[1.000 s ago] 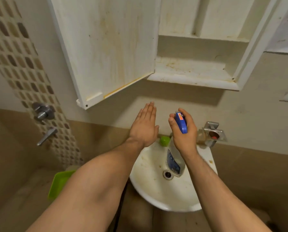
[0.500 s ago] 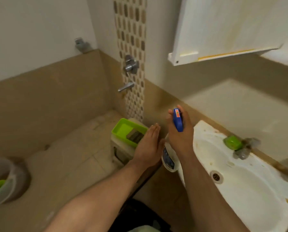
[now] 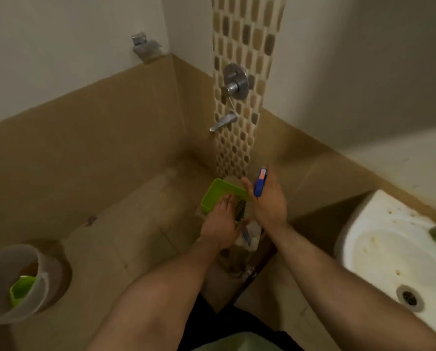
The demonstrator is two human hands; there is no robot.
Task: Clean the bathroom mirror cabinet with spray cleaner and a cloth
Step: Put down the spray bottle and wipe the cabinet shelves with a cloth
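Spray bottle (image 3: 258, 186), blue-topped plastic, in right grip (image 3: 267, 207); left grip (image 3: 220, 224) flat-fingered over rectangular green tray (image 3: 212, 192)

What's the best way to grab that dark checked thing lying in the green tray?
Probably straight down from above: the raised walls of the green tray block the sides. Pinch the dark checked thing at its uncovered edge, beside the left hand.
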